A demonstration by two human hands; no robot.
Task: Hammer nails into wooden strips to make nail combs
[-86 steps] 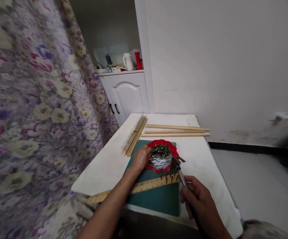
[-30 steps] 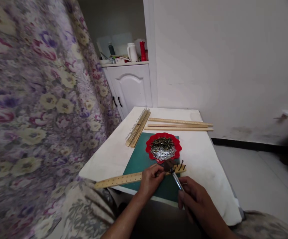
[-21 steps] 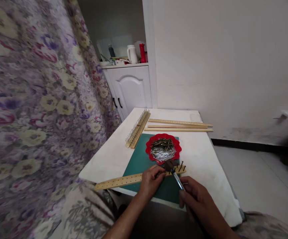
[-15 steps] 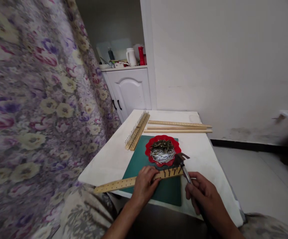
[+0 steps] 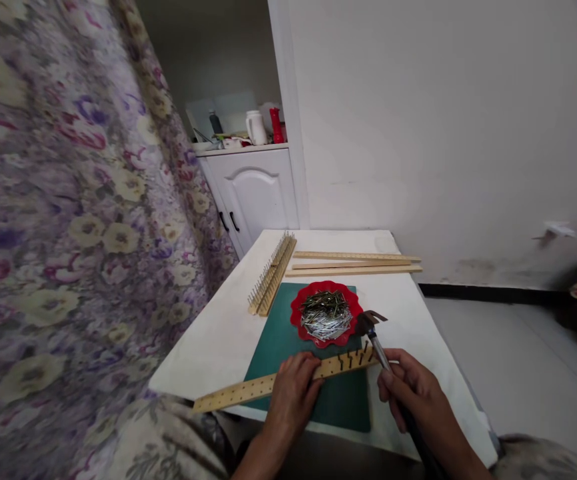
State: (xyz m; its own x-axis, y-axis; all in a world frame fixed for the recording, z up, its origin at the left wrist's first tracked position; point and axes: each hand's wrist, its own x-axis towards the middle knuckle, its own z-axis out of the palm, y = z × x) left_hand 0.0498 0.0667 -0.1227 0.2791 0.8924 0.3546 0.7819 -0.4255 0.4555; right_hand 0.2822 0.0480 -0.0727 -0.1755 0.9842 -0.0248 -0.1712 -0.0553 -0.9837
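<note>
In the head view, the wooden strip (image 5: 233, 395) is held on the counter (image 5: 203, 343) by the left hand (image 5: 291, 393), the hammer (image 5: 378, 351) is gripped by the right hand (image 5: 416, 387), apart from it, and nails (image 5: 350, 361) are stood only toward the right end, leftward holes (image 5: 254, 385) being unfilled.

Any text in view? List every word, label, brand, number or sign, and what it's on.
No readable text.
Hammer, board, bowl, mat: no lettering that I can make out.
Dark bottle, white jug, red bottle: too small and blurred to tell.
</note>
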